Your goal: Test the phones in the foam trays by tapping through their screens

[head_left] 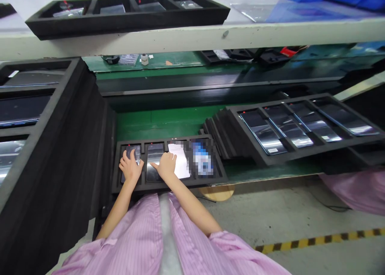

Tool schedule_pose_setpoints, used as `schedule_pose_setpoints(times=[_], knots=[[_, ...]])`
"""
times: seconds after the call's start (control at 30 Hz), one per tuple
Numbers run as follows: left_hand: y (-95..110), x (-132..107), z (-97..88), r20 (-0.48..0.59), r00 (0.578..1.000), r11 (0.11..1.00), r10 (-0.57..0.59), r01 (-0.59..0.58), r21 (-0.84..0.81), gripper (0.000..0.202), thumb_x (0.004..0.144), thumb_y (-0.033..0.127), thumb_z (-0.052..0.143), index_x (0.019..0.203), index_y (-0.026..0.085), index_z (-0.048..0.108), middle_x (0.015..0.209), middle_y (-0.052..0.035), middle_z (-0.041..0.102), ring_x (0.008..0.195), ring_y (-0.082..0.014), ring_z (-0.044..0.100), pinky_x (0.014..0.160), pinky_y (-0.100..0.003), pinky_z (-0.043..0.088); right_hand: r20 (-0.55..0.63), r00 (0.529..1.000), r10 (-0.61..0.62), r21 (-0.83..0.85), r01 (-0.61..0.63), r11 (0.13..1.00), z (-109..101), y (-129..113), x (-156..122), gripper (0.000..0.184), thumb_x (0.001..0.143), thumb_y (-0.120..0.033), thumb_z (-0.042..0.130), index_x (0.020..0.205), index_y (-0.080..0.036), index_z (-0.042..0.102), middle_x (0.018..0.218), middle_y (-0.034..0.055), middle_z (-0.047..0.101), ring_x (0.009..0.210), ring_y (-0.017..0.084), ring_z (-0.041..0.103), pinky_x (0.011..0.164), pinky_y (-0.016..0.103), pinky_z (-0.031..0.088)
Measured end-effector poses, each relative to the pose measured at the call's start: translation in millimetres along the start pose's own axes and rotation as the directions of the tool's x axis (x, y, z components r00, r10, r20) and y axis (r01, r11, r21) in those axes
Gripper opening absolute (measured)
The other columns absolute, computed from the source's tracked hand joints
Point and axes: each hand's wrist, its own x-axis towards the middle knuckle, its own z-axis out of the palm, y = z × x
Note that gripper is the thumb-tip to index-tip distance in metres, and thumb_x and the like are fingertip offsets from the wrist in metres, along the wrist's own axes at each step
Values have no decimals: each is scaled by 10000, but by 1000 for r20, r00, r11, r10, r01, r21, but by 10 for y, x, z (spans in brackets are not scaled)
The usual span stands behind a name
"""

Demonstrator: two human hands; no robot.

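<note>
A black foam tray (222, 174) with phones in its compartments lies in front of me. My left hand (131, 168) is over the leftmost dark-screened phone (137, 151), its fingers spread across the glass and its thumb at the right edge. My right hand (167, 166) rests between the two middle compartments. Its thumb stretches left over the second dark phone (155, 151), while its fingertips reach the left side of a phone with a bright white screen (181, 162). At the right end lies a phone with a blurred blue and white display (203, 158).
Stacked black foam trays (75, 154) rise high at my left. On the right, another stack carries a tray of dark phones (303, 124). Above, a white shelf (192, 36) holds a foam tray (132, 24). A dark conveyor belt (210, 84) runs behind the green bench (156, 120).
</note>
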Motion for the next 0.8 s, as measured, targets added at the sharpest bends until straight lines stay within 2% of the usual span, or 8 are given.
schedule_pose_setpoints(times=[0.1, 0.2, 0.3, 0.37, 0.47, 0.63, 0.8], knots=[[79, -88, -58, -60, 995, 997, 81, -80, 20, 495, 798, 293, 492, 1281, 187, 458, 1403, -159, 296, 1245, -342, 307, 977, -492, 306, -139, 987, -77, 77, 89, 993, -2, 229, -158, 509, 859, -535, 387, 1011, -84, 567, 951, 173, 588, 928, 277, 486, 929, 438, 263], [262, -248, -108, 0, 980, 979, 197, -197, -59, 492, 815, 312, 483, 1289, 185, 448, 1384, -158, 324, 1231, -309, 343, 976, -444, 337, -309, 945, -106, 142, 156, 978, 12, 679, -385, 400, 912, -406, 325, 1088, -129, 554, 975, 121, 592, 939, 233, 480, 945, 402, 256], [492, -390, -78, 115, 957, 961, 265, -252, -114, 526, 807, 359, 506, 1305, 205, 433, 1379, -155, 332, 1183, -312, 389, 939, -440, 375, -411, 912, -5, 170, 82, 982, 39, 1145, -570, 359, 919, -333, 296, 1006, -160, 598, 935, 108, 595, 895, 223, 478, 894, 388, 285], [623, -425, -25, 163, 955, 968, 246, -233, -92, 559, 795, 396, 522, 1319, 231, 418, 1397, -150, 309, 1168, -334, 387, 914, -462, 384, -447, 894, 41, 170, 40, 985, 55, 1340, -636, 343, 912, -316, 312, 981, -166, 613, 916, 109, 591, 891, 225, 473, 877, 388, 292], [750, -379, 40, 181, 967, 983, 181, -175, -47, 600, 789, 417, 523, 1347, 252, 377, 1414, -150, 277, 1151, -353, 382, 884, -475, 389, -452, 892, -26, 157, 109, 982, 67, 1414, -664, 322, 905, -305, 338, 941, -184, 635, 885, 90, 579, 883, 212, 473, 874, 376, 303], [835, -249, 41, 184, 975, 992, 123, -120, -26, 622, 773, 370, 518, 1362, 262, 349, 1433, -137, 249, 1072, -350, 417, 832, -464, 397, -387, 879, -278, 155, 359, 920, 86, 1312, -677, 320, 899, -277, 352, 936, -230, 667, 867, 52, 552, 880, 173, 478, 942, 383, 283], [863, -224, 31, 200, 975, 994, 91, -78, -74, 649, 741, 351, 534, 1357, 276, 345, 1412, -119, 276, 1055, -328, 416, 835, -459, 387, -280, 867, -412, 153, 464, 873, 116, 1305, -710, 290, 881, -284, 405, 970, -280, 681, 958, 55, 556, 968, 183, 465, 984, 409, 251]])
